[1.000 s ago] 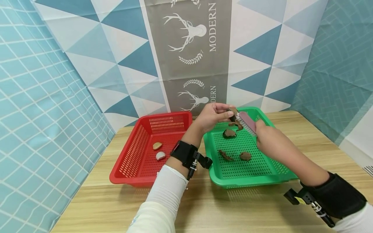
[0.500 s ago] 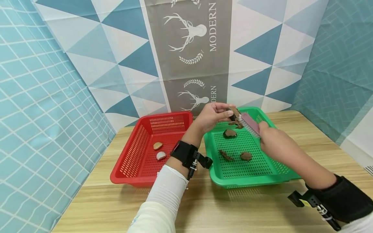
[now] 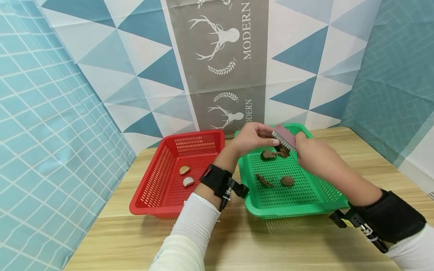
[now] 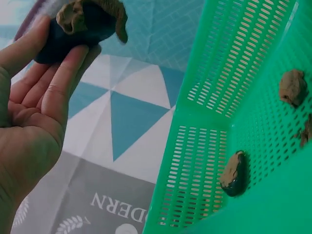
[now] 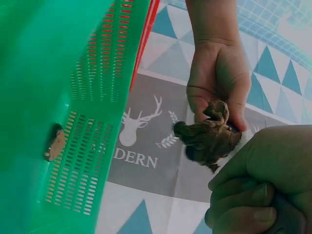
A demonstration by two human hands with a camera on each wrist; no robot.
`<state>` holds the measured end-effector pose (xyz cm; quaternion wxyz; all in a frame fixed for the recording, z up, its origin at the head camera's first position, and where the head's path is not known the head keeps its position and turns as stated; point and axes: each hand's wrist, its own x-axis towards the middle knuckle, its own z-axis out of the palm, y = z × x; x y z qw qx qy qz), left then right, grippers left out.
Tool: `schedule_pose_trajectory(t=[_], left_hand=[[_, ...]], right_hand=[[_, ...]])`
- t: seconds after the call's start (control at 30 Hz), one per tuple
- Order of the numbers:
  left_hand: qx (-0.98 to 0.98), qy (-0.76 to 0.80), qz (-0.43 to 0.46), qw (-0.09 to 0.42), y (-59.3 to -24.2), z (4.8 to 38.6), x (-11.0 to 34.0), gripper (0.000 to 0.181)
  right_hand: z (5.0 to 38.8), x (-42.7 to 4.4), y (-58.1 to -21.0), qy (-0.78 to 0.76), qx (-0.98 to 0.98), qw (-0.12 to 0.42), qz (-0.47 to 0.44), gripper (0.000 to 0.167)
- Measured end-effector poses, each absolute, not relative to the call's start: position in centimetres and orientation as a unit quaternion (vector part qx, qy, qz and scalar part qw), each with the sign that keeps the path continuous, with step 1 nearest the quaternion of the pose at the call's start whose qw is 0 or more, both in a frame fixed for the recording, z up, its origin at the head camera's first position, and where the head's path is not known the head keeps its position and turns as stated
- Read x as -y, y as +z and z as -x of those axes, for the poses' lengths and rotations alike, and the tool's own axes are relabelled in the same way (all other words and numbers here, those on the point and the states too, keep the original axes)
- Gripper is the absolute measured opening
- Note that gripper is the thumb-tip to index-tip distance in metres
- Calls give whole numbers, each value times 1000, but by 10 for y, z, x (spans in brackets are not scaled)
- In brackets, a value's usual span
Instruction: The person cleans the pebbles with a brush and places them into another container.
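My left hand (image 3: 250, 140) holds a dark, smooth stone (image 4: 100, 24) between thumb and fingers, above the back of the green basket (image 3: 291, 211). Brown mud (image 5: 209, 136) clings to the stone in thick, ragged lumps, and a flap of it hangs off one side. The right hand (image 3: 315, 156) grips a pink scrub brush (image 3: 286, 135), whose white bristles face the stone and largely cover it from the head view. In the basket lie a mud-topped dark stone (image 4: 235, 174), a brown muddy lump (image 3: 287, 181) and a strip of mud (image 3: 263, 180).
To the left stands a red basket (image 3: 154, 210) with a tan stone (image 3: 184, 170) and a whitish stone (image 3: 188, 181) in it. Both baskets rest on a wooden table (image 3: 257, 244). A patterned cloth backdrop (image 3: 301, 52) rises close behind them.
The brush went slightly down and right, then back up and left over the stone. My left hand has dipped slightly and turned the stone, and its mud now hangs lower.
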<state>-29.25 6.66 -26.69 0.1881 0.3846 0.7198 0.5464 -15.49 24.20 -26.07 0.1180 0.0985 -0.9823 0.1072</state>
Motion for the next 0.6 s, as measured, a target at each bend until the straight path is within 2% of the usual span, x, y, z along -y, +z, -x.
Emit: schedule_pose_trajectory(t=[0.2,0.6], left_hand=[[-698,578,-385,175,-263,299,-60,36],[-662,622,-376,183,-264,302,-56,34]], right_hand=[[152,-241,-266,105,980,131,-104,18],[143,-245,-272,107,978,139,-113,16]])
